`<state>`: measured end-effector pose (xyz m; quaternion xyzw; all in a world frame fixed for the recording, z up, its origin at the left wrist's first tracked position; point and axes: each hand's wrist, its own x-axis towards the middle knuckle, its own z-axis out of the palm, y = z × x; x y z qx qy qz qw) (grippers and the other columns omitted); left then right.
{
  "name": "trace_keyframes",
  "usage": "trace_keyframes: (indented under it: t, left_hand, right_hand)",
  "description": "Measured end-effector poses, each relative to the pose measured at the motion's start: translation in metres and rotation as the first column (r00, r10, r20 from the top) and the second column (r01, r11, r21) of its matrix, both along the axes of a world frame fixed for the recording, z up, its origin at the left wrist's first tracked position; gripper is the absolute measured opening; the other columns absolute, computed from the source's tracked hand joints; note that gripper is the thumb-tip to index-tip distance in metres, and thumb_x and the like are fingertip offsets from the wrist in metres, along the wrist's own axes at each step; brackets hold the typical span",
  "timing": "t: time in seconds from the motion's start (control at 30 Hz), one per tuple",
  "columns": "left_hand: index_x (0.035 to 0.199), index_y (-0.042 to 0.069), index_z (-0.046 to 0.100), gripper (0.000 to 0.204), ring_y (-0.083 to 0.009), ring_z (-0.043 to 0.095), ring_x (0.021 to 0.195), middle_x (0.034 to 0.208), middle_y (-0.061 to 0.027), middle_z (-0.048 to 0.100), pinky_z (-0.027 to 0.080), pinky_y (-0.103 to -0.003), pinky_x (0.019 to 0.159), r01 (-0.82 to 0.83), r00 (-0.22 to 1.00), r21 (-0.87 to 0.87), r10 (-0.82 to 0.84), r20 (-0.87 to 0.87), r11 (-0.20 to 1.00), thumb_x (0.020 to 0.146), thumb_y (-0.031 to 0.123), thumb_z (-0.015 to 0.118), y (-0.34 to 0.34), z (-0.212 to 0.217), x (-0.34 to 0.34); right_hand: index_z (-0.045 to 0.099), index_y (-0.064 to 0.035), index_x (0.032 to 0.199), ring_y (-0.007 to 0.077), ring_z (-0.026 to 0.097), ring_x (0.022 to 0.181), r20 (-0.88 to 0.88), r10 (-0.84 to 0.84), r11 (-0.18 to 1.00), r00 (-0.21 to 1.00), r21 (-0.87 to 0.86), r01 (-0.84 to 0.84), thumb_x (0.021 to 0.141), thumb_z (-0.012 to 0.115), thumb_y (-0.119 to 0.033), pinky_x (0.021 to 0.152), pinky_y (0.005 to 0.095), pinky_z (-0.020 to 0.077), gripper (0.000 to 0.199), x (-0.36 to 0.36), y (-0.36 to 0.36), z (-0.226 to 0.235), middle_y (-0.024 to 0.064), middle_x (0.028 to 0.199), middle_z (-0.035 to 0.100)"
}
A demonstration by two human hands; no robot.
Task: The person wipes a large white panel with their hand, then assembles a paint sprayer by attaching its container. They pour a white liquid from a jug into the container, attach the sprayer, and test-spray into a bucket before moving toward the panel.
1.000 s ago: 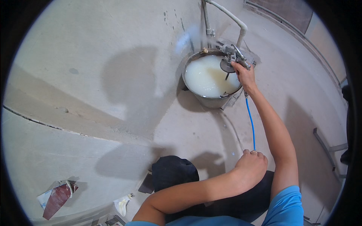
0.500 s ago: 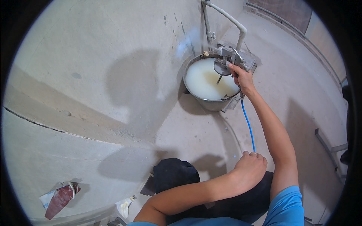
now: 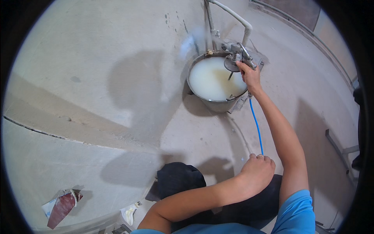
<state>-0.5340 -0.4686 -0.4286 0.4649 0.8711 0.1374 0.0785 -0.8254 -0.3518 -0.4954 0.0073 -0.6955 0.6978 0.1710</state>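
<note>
My right hand is wrapped round the grip of a metal spray gun, held over the right side of a grey bucket. A round grey disc sits under the gun, and a thin dark rod reaches down from it to the liquid. The bucket holds cloudy whitish liquid with a brownish patch. From the gun's grip a blue hose runs down to my left hand. That hand is closed round the hose near my knee, its fingertips mostly hidden.
Behind the bucket a pale pipe bends down beside an upright pipe with a small valve. At lower left lies a dark red flat piece, with a crumpled white cloth nearer me. Metal bars stand at the right.
The spray gun and its disc have shifted slightly right and up over the bucket with my right hand. My left hand stays on the hose.
</note>
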Motion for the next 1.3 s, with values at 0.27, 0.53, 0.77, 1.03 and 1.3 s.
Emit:
trace_keyframes:
  t: [0.27, 0.53, 0.77, 1.03, 1.3]
  left_hand:
    - [0.109, -0.003, 0.066, 0.033, -0.0289, 0.072, 0.096, 0.1, -0.0164, 0.071, 0.054, -0.04, 0.081, 0.018, 0.998, 0.009, -0.018, 0.062, 1.0, 0.098, 0.028, 0.066, 0.003, 0.001, -0.001]
    - [0.108, -0.002, 0.066, 0.029, -0.028, 0.072, 0.096, 0.099, -0.0151, 0.071, 0.054, -0.039, 0.08, -0.007, 0.999, 0.005, 0.006, 0.052, 1.0, 0.096, 0.024, 0.066, 0.003, 0.0, -0.001]
    - [0.107, -0.001, 0.066, 0.022, -0.0272, 0.072, 0.096, 0.099, -0.0143, 0.071, 0.054, -0.038, 0.08, -0.022, 1.0, -0.013, 0.022, 0.005, 1.0, 0.094, 0.017, 0.063, 0.002, 0.0, -0.003]
    - [0.107, -0.003, 0.066, 0.022, -0.0279, 0.072, 0.095, 0.098, -0.0163, 0.071, 0.055, -0.039, 0.08, -0.006, 1.0, -0.005, 0.006, 0.015, 1.0, 0.093, 0.013, 0.061, -0.002, 0.0, -0.005]
    - [0.107, -0.003, 0.066, 0.022, -0.0279, 0.072, 0.094, 0.098, -0.0164, 0.071, 0.055, -0.038, 0.078, 0.004, 1.0, -0.003, -0.004, 0.015, 1.0, 0.092, 0.012, 0.061, 0.0, 0.0, -0.006]
  right_hand:
    - [0.06, -0.0085, 0.073, 0.007, 0.044, 0.06, 0.039, 0.011, 1.0, 0.999, 0.017, -0.012, 0.092, 0.076, -0.021, 0.054, 0.0283, 0.0329, 0.028, 0.0, 0.018, -0.009, -0.0049, 0.066, 0.052]
    - [0.06, -0.0103, 0.072, 0.0063, 0.042, 0.054, 0.051, 0.033, 0.999, 0.998, -0.016, -0.032, 0.092, 0.075, -0.022, 0.049, 0.0275, 0.0297, 0.028, 0.001, 0.0, -0.01, -0.0054, 0.063, 0.05]
    - [0.06, -0.0102, 0.072, 0.006, 0.041, 0.054, 0.057, 0.077, 0.995, 0.995, -0.066, -0.074, 0.093, 0.075, -0.023, 0.05, 0.0274, 0.0296, 0.028, 0.002, -0.013, -0.008, -0.0058, 0.062, 0.05]
    - [0.059, -0.0083, 0.074, 0.0067, 0.045, 0.061, -0.024, -0.051, 0.996, 0.998, -0.078, 0.049, 0.092, 0.076, -0.022, 0.056, 0.0282, 0.033, 0.029, -0.007, -0.014, -0.01, -0.0049, 0.067, 0.052]
    - [0.058, -0.0103, 0.071, 0.0075, 0.042, 0.053, 0.137, 0.065, 0.996, 0.988, -0.074, -0.056, 0.092, 0.075, -0.022, 0.05, 0.0278, 0.0293, 0.029, -0.001, -0.009, -0.003, -0.0044, 0.062, 0.05]
